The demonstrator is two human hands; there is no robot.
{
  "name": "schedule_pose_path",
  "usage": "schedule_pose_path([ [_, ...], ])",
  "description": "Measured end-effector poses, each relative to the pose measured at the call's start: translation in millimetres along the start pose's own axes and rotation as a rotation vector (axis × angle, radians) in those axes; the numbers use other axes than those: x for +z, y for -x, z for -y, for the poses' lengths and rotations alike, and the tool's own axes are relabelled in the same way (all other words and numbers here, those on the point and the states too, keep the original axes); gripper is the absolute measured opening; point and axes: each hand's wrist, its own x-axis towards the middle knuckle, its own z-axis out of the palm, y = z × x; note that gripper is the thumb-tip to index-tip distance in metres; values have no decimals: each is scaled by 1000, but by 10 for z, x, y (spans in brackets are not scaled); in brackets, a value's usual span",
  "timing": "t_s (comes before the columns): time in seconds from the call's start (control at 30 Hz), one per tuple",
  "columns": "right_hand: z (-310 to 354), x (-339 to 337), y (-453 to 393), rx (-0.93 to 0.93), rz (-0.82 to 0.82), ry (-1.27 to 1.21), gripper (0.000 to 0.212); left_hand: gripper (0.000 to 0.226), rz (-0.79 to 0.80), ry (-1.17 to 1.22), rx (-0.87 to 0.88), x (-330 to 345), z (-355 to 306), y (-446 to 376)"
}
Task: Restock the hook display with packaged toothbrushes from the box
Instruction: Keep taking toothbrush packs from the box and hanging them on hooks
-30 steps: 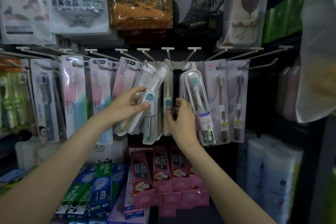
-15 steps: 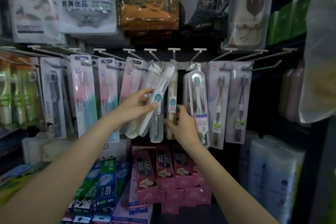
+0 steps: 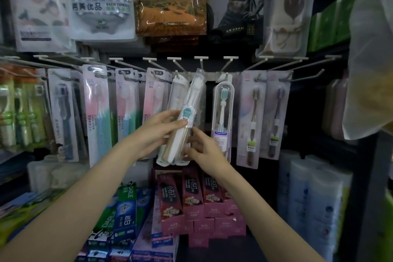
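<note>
The left hand has its fingers curled round the middle of a clear toothbrush pack, thumb on the front by the round teal label. The right hand meets the same pack lower down, its fingers bent against the right edge; whether they pinch it or only steady it I cannot tell. The pack leans, its top near a hook above the fingers, its foot lying over hung packs behind.

The risk, as I judge it: held mid-body and tilted, the hang hole could miss the hook tip, or the pack could catch the capsule pack just right of the fingers and unseat it.

Compared with a second ago, the right hand has left the capsule pack and come across to the held one.
</note>
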Motion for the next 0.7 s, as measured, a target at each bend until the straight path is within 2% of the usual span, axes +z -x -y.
schedule_pose_path([
  [0.07,-23,-27,2,3,-45,15,53,46,15,20,-24,-27,-18,9],
  [0.17,-12,-113,-21,8,-129,5,48,29,12,11,-35,-41,-48,7],
  [0.27,88,-107,-57,18,-171,-60,38,25,-4,-14,-30,-30,-53,-17],
  [0.37,123,-65,-135,35,-347,116,32,29,-13,-91,-7,-60,-44,-29],
  [0.43,96,-39,-181,66,-433,249,35,34,-20,-119,4,-115,-50,-36],
  [0.53,43,32,-239,102,-456,472,48,43,-41,-201,20,-184,-67,-45],
  [0.7,-40,97,-404,160,-511,545,63,45,-56,-248,47,-241,-75,-64],
])
